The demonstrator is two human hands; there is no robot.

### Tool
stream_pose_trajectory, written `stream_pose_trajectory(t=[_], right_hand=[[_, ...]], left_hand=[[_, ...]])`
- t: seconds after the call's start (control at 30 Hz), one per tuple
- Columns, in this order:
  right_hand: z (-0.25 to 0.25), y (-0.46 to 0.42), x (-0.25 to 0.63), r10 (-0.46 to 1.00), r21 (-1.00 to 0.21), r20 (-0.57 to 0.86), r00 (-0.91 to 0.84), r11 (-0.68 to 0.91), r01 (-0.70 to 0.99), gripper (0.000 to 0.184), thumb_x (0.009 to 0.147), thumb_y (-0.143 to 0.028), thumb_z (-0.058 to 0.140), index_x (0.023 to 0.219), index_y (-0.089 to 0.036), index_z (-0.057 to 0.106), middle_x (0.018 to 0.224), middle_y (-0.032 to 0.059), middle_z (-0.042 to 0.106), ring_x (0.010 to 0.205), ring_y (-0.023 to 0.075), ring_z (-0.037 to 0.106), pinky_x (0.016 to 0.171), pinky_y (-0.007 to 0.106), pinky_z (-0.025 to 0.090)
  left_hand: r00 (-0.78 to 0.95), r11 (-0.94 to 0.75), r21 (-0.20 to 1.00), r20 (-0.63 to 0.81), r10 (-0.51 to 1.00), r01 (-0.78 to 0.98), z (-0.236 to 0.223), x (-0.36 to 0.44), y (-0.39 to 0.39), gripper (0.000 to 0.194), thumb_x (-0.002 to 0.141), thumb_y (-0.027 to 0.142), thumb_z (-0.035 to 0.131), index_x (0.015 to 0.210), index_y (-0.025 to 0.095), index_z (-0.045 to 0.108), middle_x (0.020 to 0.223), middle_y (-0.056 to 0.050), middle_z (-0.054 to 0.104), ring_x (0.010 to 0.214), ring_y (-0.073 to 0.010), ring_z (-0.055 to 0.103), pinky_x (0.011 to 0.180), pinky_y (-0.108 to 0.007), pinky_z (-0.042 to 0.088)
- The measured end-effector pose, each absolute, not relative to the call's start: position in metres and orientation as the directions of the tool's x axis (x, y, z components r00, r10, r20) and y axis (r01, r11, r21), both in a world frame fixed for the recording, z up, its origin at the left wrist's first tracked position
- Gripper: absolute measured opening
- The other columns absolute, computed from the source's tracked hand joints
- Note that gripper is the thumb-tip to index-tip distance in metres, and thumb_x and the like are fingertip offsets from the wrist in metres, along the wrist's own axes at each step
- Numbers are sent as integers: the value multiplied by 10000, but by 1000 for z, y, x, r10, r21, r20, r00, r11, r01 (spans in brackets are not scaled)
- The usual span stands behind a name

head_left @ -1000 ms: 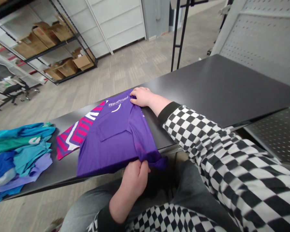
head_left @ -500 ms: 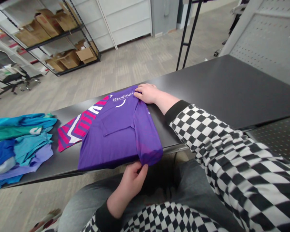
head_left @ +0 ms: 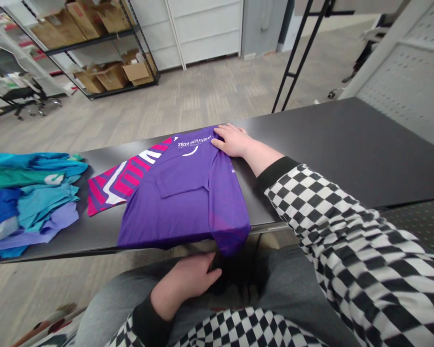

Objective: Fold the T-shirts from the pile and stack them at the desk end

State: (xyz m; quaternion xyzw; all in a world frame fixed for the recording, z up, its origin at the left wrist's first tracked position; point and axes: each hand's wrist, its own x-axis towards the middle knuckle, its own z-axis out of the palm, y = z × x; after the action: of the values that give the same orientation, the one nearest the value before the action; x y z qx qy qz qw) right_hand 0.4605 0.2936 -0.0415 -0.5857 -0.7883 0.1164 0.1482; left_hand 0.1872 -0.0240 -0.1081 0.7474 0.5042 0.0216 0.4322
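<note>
Dk table [head_left: 343, 149] w/ purple shirt [head_left: 183, 207]; R hand [head_left: 233, 140] atop, L hand [head_left: 190, 277] nr.

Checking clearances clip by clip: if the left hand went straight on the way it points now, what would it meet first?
Most likely the purple shirt's overhanging corner, just ahead of the left hand. Depth is unclear here, so the hand might instead pass beneath it.

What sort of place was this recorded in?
Probably a workroom or storeroom: black metal shelving holds brown cardboard boxes, and a black wheeled office chair stands to its left.
</note>
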Motion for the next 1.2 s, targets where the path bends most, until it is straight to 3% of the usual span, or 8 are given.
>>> stream_pose_trajectory(t=[0.1, 0.2, 0.3, 0.4, 0.57, 0.73, 0.9, 1.2], right_hand=[[-40, 294, 462, 957, -390, 152, -247, 287, 875, 675, 1189, -577, 450, 1733, -188, 537, 1810, 157, 492, 1696, 423, 391, 1366, 682, 325], [-36, 294, 467, 954, -396, 238, -185, 269, 878, 580, 1198, -462, 406, 1650, -171, 625, 1685, 171, 630, 1586, 382, 544, 1332, 605, 413], [-33, 294, 475, 955, -360, 279, -99, 199, 911, 479, 1142, -304, 459, 1497, -187, 759, 1545, 163, 732, 1467, 388, 645, 1275, 577, 488], [-32, 292, 480, 967, -334, 250, -52, 136, 933, 410, 1085, -248, 527, 1362, -219, 829, 1447, 148, 780, 1384, 387, 696, 1212, 559, 548], [-39, 299, 483, 964, -351, 244, -107, 191, 917, 378, 1060, -223, 567, 1328, -234, 833, 1403, 128, 801, 1374, 358, 707, 1219, 544, 554], [-47, 321, 487, 930, -379, 268, -253, 343, 859, 589, 969, -95, 541, 1472, -291, 775, 1650, 91, 669, 1575, 339, 563, 1337, 685, 407], [-42, 345, 489, 916, -362, 204, -345, 398, 843, 452, 937, -103, 552, 1250, -262, 837, 1684, 124, 630, 1610, 364, 520, 1323, 841, 274], [-41, 368, 492, 915, -348, 226, -335, 397, 849, 230, 919, -114, 567, 955, -213, 771, 1568, 139, 709, 1529, 380, 582, 1313, 878, 223]], left_hand=[[622, -88, 776, -425, 657, 624, -53, 169, -18, 414, 985, 399, 789, 1386, 317, 855, 957, -56, 866, 810, -243, 803, 740, -294, 588], [542, -110, 840, -237, 806, 532, 1, 153, 15, 386, 1107, 479, 649, 1376, 291, 852, 1013, -70, 867, 849, -232, 812, 778, -303, 643], [302, -318, 639, 140, 943, 700, 16, 136, 74, 416, 1116, 494, 598, 1321, 220, 835, 1177, -116, 855, 1099, -295, 811, 1044, -426, 652], [308, -402, 372, 288, 907, 837, -5, 116, 128, 478, 1104, 465, 533, 1361, 153, 788, 1441, -189, 780, 1385, -366, 715, 1269, -566, 526], [317, -362, 186, 232, 920, 913, -37, 94, 155, 532, 1089, 454, 495, 1424, 144, 767, 1500, -205, 751, 1393, -401, 699, 1250, -603, 530], [295, -356, 193, 282, 913, 915, -36, 87, 151, 527, 1071, 486, 520, 1391, 165, 788, 1374, -192, 780, 1304, -390, 721, 1210, -570, 554], [275, -332, 219, 254, 927, 918, -43, 80, 150, 558, 1067, 523, 526, 1433, 181, 772, 1501, -192, 744, 1421, -400, 682, 1285, -571, 511], [239, -272, 201, 172, 956, 941, -48, 73, 144, 741, 1047, 682, 555, 1557, 160, 685, 1643, -220, 656, 1567, -426, 587, 1335, -602, 453]])
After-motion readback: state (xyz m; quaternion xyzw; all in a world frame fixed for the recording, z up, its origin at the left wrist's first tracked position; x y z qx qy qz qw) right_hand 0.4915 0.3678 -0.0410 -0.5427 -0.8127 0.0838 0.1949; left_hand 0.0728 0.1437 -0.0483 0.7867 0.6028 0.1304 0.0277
